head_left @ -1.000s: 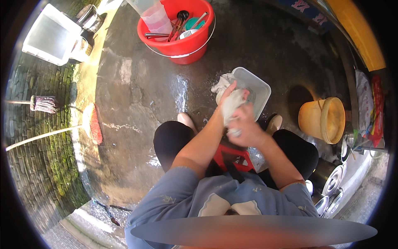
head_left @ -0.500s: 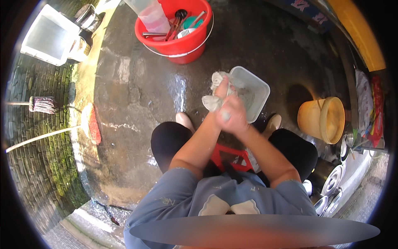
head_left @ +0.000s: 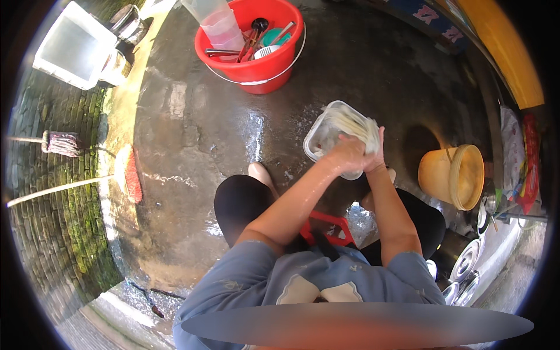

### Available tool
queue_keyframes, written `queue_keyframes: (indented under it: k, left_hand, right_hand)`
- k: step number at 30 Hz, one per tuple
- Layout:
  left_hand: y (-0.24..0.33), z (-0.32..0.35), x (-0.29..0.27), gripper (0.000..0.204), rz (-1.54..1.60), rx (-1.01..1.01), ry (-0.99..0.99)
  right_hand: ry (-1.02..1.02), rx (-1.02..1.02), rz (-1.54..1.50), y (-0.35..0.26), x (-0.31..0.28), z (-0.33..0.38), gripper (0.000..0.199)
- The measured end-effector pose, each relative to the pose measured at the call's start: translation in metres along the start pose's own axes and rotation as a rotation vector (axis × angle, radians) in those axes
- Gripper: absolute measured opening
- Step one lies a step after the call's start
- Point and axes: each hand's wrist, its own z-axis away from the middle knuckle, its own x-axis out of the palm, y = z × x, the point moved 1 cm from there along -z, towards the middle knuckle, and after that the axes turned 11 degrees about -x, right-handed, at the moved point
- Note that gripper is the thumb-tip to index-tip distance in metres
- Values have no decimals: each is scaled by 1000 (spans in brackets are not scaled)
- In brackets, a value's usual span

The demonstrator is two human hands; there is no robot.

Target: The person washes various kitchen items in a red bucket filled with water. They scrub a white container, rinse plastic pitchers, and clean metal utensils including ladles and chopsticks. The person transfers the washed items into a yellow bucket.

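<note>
A pale wet cloth [head_left: 357, 127], smeared by motion, hangs over a translucent white plastic tub [head_left: 311, 142] standing on the wet floor between my feet. My left hand [head_left: 349, 154] is closed on the lower part of the cloth, with its fingers partly hidden in the folds. Close beside it, at the tub's right side, my right hand [head_left: 376, 156] grips the cloth's right end with the thumb side up. The two hands nearly touch. What lies in the tub is mostly covered by the cloth and hands.
Ahead stands a red bucket [head_left: 256, 73] with a clear pitcher [head_left: 220, 30] and utensils. A yellowish bucket [head_left: 434, 172] is at the right, near metal lids [head_left: 466, 259]. At the left are a broom [head_left: 129, 175], a mop [head_left: 61, 143] and a white bin [head_left: 76, 46]. Beneath me is a red stool [head_left: 329, 226].
My hands have parted from a tight twist and shifted right. The bunched cloth has loosened and spread over the tub. More of the tub's left side shows now.
</note>
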Motion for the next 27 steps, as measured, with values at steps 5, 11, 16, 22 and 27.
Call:
queue_keyframes:
  k: [5,11,16,22,27]
  left_hand:
    - [-14,-8,-6,55,149,17,262]
    - [-61,-46,44,70,1036,-432,480]
    - [-77,-37,58,80,1879,-512,-391]
    - [-176,-110,129,37,1940,179,-666]
    - [-59,-61,86,26,1845,-310,-183]
  right_hand:
    - [165,-169,263,-31,-9,-16,47]
    - [457,-270,837,-44,49,-21,22]
    - [277,-162,1044,42,97,48,19]
    - [-543,-682,1732,97,119,90,18]
    - [417,-342,1590,20,-20,-16,14]
